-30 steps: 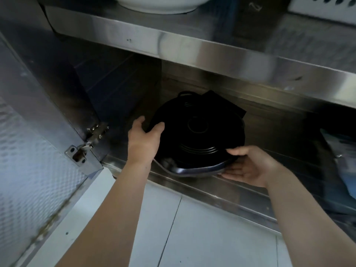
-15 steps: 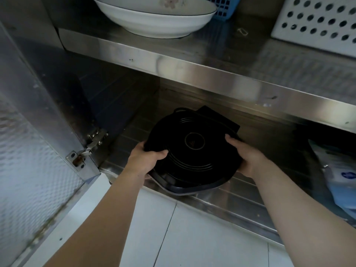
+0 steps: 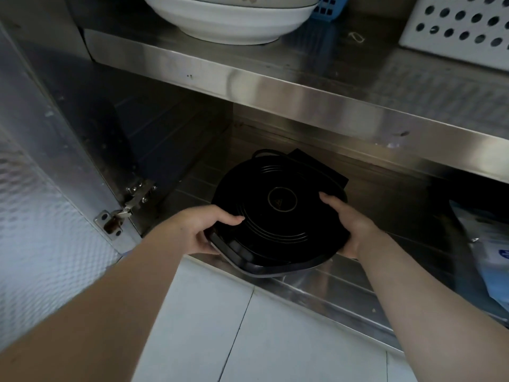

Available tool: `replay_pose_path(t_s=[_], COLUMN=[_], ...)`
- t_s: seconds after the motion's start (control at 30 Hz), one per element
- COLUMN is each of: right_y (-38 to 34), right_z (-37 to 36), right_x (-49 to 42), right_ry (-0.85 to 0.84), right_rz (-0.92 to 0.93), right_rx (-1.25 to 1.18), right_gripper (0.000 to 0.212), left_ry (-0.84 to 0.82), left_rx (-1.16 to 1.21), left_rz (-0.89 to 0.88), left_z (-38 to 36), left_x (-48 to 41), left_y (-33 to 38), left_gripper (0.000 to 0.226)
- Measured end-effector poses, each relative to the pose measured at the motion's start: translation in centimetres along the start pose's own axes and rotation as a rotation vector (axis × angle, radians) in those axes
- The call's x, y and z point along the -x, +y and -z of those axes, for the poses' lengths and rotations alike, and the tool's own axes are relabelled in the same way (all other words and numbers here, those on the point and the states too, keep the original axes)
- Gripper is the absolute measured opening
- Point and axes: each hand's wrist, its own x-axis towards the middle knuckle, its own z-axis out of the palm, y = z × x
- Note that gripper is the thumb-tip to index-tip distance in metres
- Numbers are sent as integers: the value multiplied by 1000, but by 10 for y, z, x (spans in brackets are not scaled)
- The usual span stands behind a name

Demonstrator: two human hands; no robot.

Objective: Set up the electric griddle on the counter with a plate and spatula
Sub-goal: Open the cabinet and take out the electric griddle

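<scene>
The round black electric griddle with ridged lid [image 3: 278, 213] sits at the front of the lower stainless-steel cabinet shelf [image 3: 344, 277], its grey front lip jutting past the shelf edge over the pale tiled floor [image 3: 248, 340]. The left hand [image 3: 203, 230] clamps its near-left rim — thumb curled on top, fingers [image 3: 202, 248] tucked under. The right hand [image 3: 349, 227] grips the right side, thumb lying on the lid and the rest wrapped around the edge.

Likely risks: the smooth lid may offer little purchase, so the griddle could tip forward and drop onto the tiles. Behind it, a dark cord [image 3: 264, 153] loops at the back — it might snag as the griddle comes out. Farther up, the white ceramic bowl [image 3: 228, 17] on the upper steel shelf [image 3: 303, 86] overhangs; lifting too steeply could knock that ledge.
</scene>
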Motion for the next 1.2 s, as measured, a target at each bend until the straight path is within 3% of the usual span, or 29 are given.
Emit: replay_pose_path(t_s=[0.13, 0.27, 0.4, 0.47, 0.57, 0.67, 0.77, 0.87, 0.9, 1.0, 1.03, 1.2], right_y=[0, -2, -1, -1, -1, 2, 11, 23, 23, 25, 23, 8], right_z=[1, 10, 8, 4, -2, -10, -14, -17, -19, -25, -28, -42], right_x=[-2, -7, -5, 3, 28, 61, 98, 147, 167, 219, 241, 326], right_ry=[-11, -42, -49, -38, -72, -69, -48, -71, -66, -39, -54, -54], right_rz=[-9, 13, 12, 20, 38, 35, 18, -76, -99, -149, -156, -140], right_rx=[-30, -38, -34, -43, -38, -24, -14, 5, 9, 25, 42, 52], right_gripper=[49, 54, 46, 32, 12, 29, 48, 28, 30, 72, 76, 73], left_ry=[-26, -58, -88, -76, 4, 7, -9, -32, -31, -9, 0, -37], left_rx=[-59, -36, 4, 30, 67, 89, 124, 146, 147, 178, 185, 238], left_rz=[-15, -10, -9, 3, -11, -13, 42, 103, 119, 155, 177, 214], left_z=[2, 2, 3, 2, 6, 12, 16, 19, 21, 25, 27, 34], left_x=[-13, -23, -19, -10, 12, 44, 80, 133, 157, 216, 242, 333], left_y=[11, 13, 13, 9, -1, -9, -25, -41, -41, -45, -43, -34], left_gripper=[63, 53, 27, 26, 40, 44, 32, 19, 22, 45, 49, 69])
